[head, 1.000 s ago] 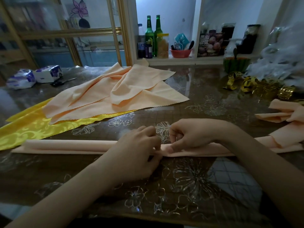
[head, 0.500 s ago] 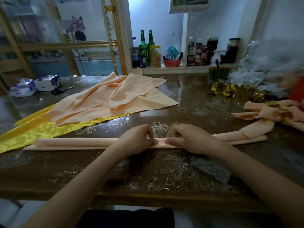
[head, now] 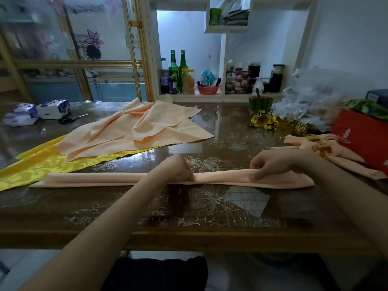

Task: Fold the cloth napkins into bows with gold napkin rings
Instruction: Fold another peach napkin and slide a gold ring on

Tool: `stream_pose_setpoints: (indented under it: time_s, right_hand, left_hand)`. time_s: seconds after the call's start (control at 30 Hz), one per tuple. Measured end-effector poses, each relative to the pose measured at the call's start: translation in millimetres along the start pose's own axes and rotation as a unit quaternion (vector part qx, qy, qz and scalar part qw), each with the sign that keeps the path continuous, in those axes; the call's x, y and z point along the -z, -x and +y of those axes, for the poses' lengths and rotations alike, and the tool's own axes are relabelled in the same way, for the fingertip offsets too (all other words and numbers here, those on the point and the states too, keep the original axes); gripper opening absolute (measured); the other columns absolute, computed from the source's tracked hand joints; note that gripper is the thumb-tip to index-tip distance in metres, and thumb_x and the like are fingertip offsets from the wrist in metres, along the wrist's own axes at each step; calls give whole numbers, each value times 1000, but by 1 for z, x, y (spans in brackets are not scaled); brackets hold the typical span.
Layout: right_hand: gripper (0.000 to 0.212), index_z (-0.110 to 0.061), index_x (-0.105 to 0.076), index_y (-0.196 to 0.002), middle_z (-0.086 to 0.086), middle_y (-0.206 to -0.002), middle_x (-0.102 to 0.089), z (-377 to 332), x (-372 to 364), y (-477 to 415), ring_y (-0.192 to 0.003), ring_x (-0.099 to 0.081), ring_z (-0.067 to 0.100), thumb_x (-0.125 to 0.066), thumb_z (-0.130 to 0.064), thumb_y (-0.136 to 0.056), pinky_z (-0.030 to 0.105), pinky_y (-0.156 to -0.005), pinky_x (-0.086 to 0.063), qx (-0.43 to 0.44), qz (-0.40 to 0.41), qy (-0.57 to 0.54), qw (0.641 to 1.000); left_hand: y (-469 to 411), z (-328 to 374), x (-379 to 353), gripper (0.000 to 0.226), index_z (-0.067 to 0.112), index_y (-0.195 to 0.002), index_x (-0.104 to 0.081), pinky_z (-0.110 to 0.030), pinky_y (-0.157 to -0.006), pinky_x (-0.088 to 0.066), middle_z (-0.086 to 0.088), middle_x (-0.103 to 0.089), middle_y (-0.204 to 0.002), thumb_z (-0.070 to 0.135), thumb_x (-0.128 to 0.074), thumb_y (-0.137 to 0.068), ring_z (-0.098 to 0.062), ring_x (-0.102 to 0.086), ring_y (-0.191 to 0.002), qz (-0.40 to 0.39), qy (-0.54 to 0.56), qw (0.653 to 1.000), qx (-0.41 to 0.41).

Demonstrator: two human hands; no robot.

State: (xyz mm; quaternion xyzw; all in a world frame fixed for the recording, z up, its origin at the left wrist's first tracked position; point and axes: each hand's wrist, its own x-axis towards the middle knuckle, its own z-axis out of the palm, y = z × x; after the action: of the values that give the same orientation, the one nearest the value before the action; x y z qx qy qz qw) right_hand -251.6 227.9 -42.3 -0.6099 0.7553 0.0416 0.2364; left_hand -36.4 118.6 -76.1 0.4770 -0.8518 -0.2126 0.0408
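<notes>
Rolled peach napkin (head: 94,179) lies lengthwise near table's (head: 210,234) front edge. Left hand (head: 178,172) grips its middle, fingers curled; right hand (head: 270,163) pinches it toward the right end.

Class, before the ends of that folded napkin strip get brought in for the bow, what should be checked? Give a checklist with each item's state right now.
1. Strip lies straight and flat on the table: ok.
2. Left hand grips its middle, right hand pinches it further right: ok.
3. Folds even under the hands: cannot tell, hidden.
4. Left end apart from the yellow cloth: cannot tell.
5. Right end apart from the finished bows: ok.
6. Gold rings lie loose at the back right: ok.
</notes>
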Motion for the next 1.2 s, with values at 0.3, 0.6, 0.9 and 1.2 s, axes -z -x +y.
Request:
stream_pose_setpoints:
  time_s: [0.3,0.6,0.9,1.2]
  right_hand:
    - [5,-30,-58,-88,-7,-90,-59,-78,-18,50,-78,-55,7,-58,-34,-90,20,-69,-42,127,25,-120,984]
    - [23,-14,-64,-91,2,-87,-64,-131,-66,23,-72,-60,11,-50,-32,-95,20,-68,-52,244,12,-175,954]
    - [12,-11,-67,-94,-6,-89,-59,-97,-66,-28,-75,-54,2,-67,-5,-83,12,-66,-46,243,196,-262,913]
    - [24,-9,-65,-110,-13,-91,-46,-90,-60,-23,-77,-48,3,-56,-2,-89,4,-67,-42,247,174,-203,931]
  left_hand:
    - [3,17,10,34,11,-77,-55,-23,-49,-34,4,-59,-52,30,-37,-99,-12,-39,-53,-90,87,990,60]
    - [5,3,24,22,15,-68,-47,-16,-42,-28,2,-39,-58,13,-51,-90,-7,-33,-45,-205,113,971,56]
    - [1,-11,13,19,20,-94,-63,-18,-57,-33,1,-52,-85,4,-58,-83,-12,-44,-74,-124,25,992,-16]
    - [0,-26,16,15,10,-83,-58,-19,-57,-30,-3,-42,-79,2,-45,-86,-9,-34,-64,-179,221,959,2]
